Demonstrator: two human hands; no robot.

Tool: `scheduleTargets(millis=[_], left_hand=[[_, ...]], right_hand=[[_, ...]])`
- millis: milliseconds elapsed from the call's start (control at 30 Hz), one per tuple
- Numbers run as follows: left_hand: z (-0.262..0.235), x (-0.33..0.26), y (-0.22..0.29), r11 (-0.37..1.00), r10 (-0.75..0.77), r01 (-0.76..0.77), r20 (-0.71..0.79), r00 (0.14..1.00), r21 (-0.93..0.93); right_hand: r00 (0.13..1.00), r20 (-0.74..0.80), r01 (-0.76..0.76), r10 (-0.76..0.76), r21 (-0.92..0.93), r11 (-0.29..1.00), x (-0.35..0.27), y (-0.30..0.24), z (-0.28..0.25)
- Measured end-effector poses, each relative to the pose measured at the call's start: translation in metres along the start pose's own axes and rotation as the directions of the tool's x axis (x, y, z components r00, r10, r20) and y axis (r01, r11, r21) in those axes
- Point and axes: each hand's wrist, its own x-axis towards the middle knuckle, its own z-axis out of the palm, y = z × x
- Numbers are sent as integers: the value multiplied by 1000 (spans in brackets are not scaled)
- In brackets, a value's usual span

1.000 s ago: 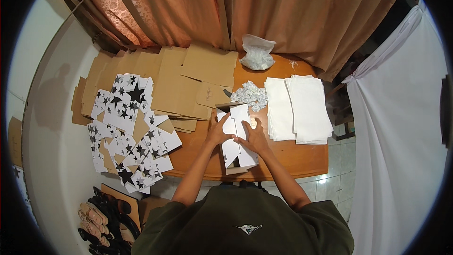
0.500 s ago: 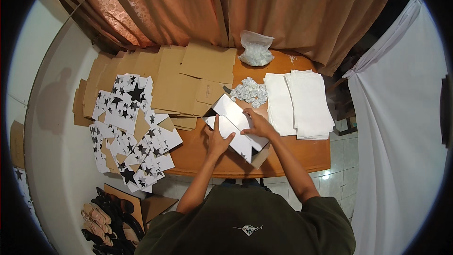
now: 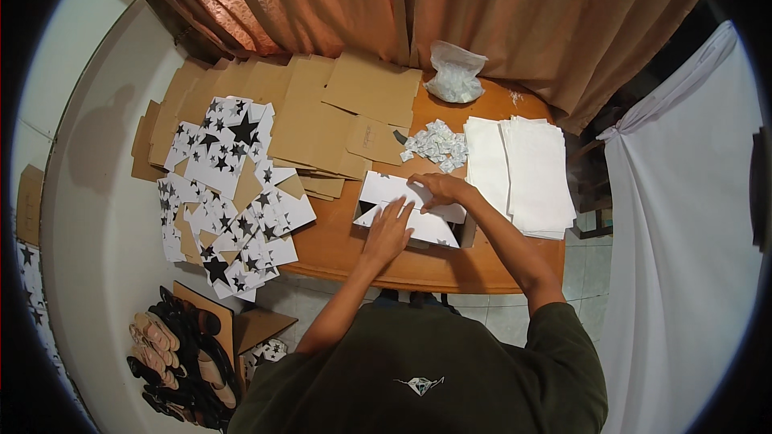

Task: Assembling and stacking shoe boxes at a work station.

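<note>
A white cardboard box (image 3: 438, 231) lies crosswise on a wooden table (image 3: 519, 257), near its front edge and in front of the wearer. Its 2 long top flaps are folded inward, slanting at the ends, with a few dark stars printed on the white; dark gaps show at both ends. The left hand (image 3: 389, 229) rests on the flaps, fingers extended and slightly apart. The right hand (image 3: 441, 189) bends over the far flap, fingers curled; whether they pinch it I cannot tell. The hands cover the middle of the seam, and the box's inside is hard to make out. Beyond it sits a heap of small silvery packets (image 3: 437, 146); to the right, white sheets (image 3: 540, 177), partly hidden by the right forearm.
</note>
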Motion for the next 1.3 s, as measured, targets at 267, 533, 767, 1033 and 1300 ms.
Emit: scheduleTargets(millis=[267, 533, 767, 1033, 1300], left_hand=[[24, 20, 2, 981, -44, 1, 220, 975, 192], [26, 46, 15, 992, -46, 28, 145, 988, 123], [28, 74, -3, 988, 130, -145, 236, 963, 48], [38, 73, -8, 974, 226, -228, 157, 961, -5], [42, 73, -11, 955, 275, -286, 124, 953, 81]], right_hand=[[872, -487, -82, 40, -66, 994, -77, -17, -4], [473, -677, 263, 563, 719, 643, -158, -32, 92], [497, -792, 67, 356, 444, 894, -137, -58, 125], [632, -766, -207, 121, -17, 978, -125, -63, 124], [713, -700, -235, 42, -182, 955, -116, -62, 128]])
